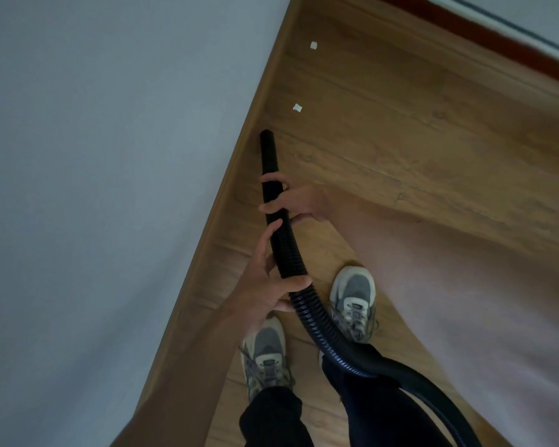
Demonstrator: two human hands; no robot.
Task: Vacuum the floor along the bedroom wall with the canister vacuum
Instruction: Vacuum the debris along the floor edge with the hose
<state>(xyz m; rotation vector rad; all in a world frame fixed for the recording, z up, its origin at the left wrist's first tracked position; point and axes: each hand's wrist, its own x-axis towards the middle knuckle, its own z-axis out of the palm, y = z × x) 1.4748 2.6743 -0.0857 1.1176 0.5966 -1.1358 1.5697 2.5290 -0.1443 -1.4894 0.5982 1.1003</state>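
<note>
A black ribbed vacuum hose (273, 162) runs from the lower right up to an open end close to the wooden skirting board (239, 162) of the grey wall (110, 156). My right hand (291, 201) grips the hose nearer its tip. My left hand (268, 279) holds it lower down, fingers and thumb curled round it. Two small white scraps lie on the wood floor beyond the hose end, one scrap (297, 108) near and another scrap (313, 45) farther off. The canister itself is out of view.
Wooden plank floor (400, 140) stretches ahead along the wall. My two grey sneakers (354, 301) stand on it under the hose. A red-brown bed frame edge (513, 50) with a pale cover crosses the upper right corner.
</note>
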